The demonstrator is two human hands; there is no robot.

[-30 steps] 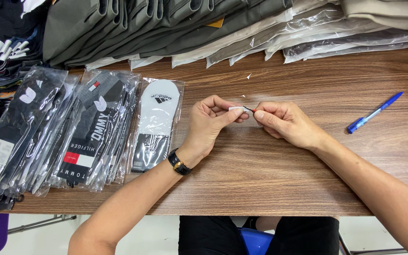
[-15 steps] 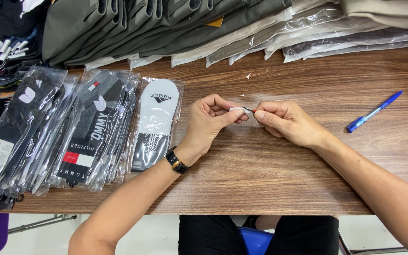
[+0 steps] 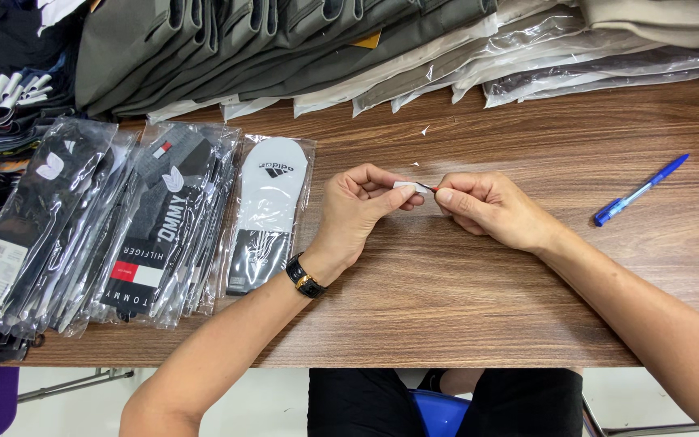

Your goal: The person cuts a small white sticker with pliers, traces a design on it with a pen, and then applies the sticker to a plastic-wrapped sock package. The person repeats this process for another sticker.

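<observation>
Over the middle of the wooden table point(image 3: 463, 299), my left hand point(image 3: 359, 212) pinches a small white paper tag point(image 3: 405, 187) between thumb and forefinger. My right hand point(image 3: 487, 210) meets it from the right, fingertips closed on the tag's other end, where a tiny red tip shows. Both hands rest low on the table. A black watch sits on my left wrist. Just left of my left hand lies a white-and-grey sock in a clear bag point(image 3: 269, 212).
Rows of bagged dark socks point(image 3: 147, 226) cover the table's left side. Stacked folded grey garments and clear-bagged clothes point(image 3: 414, 48) line the far edge. A blue pen point(image 3: 639, 191) lies at the right. Small white paper scraps point(image 3: 425, 129) dot the wood.
The hands have stayed in place; my fingers shifted slightly on the small tag between them.
</observation>
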